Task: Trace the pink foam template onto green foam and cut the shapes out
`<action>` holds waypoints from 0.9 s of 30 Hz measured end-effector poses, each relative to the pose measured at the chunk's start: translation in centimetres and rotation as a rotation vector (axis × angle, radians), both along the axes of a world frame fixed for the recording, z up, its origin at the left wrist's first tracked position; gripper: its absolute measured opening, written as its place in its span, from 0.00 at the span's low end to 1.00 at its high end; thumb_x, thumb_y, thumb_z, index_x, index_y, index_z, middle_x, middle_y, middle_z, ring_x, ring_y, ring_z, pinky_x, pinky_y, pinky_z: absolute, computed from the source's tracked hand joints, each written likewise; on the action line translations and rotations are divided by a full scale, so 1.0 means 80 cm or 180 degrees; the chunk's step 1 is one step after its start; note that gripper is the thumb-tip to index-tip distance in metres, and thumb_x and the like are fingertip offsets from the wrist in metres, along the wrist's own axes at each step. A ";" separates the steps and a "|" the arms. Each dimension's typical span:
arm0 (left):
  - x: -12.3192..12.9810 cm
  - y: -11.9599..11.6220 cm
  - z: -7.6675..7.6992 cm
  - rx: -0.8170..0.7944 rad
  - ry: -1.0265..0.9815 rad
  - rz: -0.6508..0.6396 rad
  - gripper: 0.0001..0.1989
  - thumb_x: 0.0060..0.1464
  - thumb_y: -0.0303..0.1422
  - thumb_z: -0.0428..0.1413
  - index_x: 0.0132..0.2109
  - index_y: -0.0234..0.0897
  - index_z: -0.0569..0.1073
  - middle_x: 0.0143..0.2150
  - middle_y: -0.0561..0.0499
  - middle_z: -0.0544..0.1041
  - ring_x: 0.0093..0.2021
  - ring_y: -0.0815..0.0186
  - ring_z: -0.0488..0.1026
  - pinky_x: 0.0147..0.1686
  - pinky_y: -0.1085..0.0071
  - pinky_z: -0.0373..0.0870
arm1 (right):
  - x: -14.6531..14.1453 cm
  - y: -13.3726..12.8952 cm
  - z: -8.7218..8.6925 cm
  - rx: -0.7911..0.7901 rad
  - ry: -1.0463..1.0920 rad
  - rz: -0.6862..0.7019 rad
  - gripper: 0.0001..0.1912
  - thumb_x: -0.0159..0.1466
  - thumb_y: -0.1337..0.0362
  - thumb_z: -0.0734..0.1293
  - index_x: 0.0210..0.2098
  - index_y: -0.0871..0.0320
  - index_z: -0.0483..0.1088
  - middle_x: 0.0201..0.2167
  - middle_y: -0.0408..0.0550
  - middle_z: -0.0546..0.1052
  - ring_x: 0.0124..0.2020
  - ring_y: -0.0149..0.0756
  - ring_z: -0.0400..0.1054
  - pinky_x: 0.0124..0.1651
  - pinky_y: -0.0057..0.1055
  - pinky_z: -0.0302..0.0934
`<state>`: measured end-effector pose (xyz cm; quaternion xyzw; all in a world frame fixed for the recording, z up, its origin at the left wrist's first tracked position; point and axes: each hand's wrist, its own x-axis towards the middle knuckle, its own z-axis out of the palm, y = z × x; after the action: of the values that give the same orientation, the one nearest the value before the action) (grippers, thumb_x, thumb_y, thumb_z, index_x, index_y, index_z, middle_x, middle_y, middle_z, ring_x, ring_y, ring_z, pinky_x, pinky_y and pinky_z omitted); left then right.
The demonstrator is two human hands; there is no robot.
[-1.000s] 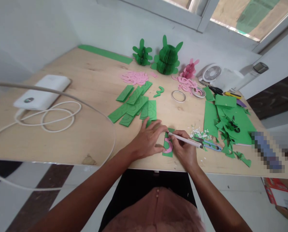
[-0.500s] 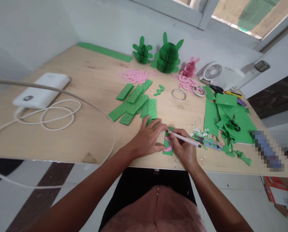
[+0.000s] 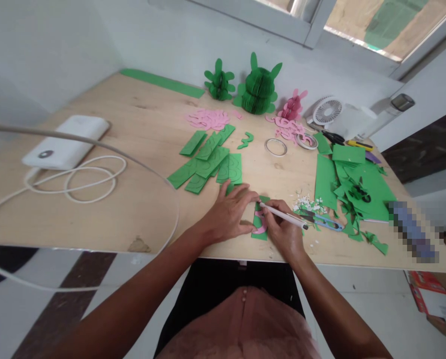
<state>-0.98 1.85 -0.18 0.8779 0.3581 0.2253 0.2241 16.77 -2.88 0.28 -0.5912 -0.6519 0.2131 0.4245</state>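
A narrow green paper strip (image 3: 258, 235) lies near the table's front edge with a pink curved paper cutout (image 3: 261, 228) on top of it. My left hand (image 3: 228, 212) rests at its left side, fingers apart, thumb and forefinger pressing down at the cutout and strip. In my right hand (image 3: 285, 232) is a white pen (image 3: 288, 217), its tip against the strip near the cutout's upper end. Beyond my left hand lie several green paper strips (image 3: 204, 164) with drawn curves. A green curved cutout (image 3: 246, 140) sits just past them.
Blue-handled thread snips (image 3: 326, 222) and paper bits (image 3: 309, 203) lie right of my right hand, beside green sheets and scraps (image 3: 376, 194). Tape rolls (image 3: 276, 147), pink cutouts (image 3: 208, 119) and paper honeycomb figures (image 3: 258, 89) are farther back. A cabled white power bank (image 3: 66, 142) is left.
The view has shifted slightly. My right hand still holds the pen at the strip, its back end tipped a little; the left hand stays in place.
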 end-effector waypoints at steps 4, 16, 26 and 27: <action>0.000 0.000 -0.001 0.0002 -0.0003 0.0003 0.27 0.49 0.37 0.62 0.55 0.39 0.65 0.55 0.45 0.73 0.65 0.50 0.58 0.66 0.46 0.36 | 0.001 -0.001 -0.004 -0.0015 0.0064 -0.0040 0.04 0.64 0.63 0.65 0.34 0.56 0.71 0.26 0.43 0.78 0.23 0.31 0.68 0.26 0.26 0.62; 0.000 0.001 -0.003 0.0027 0.0009 -0.0002 0.27 0.49 0.37 0.62 0.56 0.39 0.65 0.55 0.45 0.73 0.65 0.50 0.59 0.66 0.46 0.36 | 0.002 0.000 -0.006 -0.0092 0.0084 0.0009 0.04 0.65 0.63 0.64 0.37 0.55 0.71 0.28 0.44 0.78 0.26 0.33 0.71 0.28 0.27 0.63; 0.001 0.000 -0.002 -0.0019 0.0011 0.0019 0.27 0.49 0.36 0.62 0.56 0.40 0.65 0.55 0.46 0.73 0.65 0.50 0.58 0.66 0.45 0.36 | 0.003 0.000 -0.006 0.0054 -0.0180 0.0081 0.06 0.66 0.63 0.64 0.39 0.54 0.74 0.31 0.45 0.80 0.30 0.36 0.74 0.33 0.29 0.67; 0.001 0.001 -0.002 -0.0026 0.0010 0.0022 0.27 0.49 0.36 0.62 0.56 0.40 0.65 0.55 0.46 0.73 0.65 0.50 0.58 0.66 0.45 0.36 | 0.003 -0.001 -0.006 0.0104 -0.0240 0.0092 0.07 0.66 0.64 0.64 0.39 0.54 0.74 0.32 0.45 0.80 0.31 0.36 0.75 0.35 0.30 0.67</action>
<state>-0.93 1.90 -0.36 0.8761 0.3624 0.2233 0.2264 17.05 -2.93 -0.24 -0.5824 -0.6792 0.1862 0.4061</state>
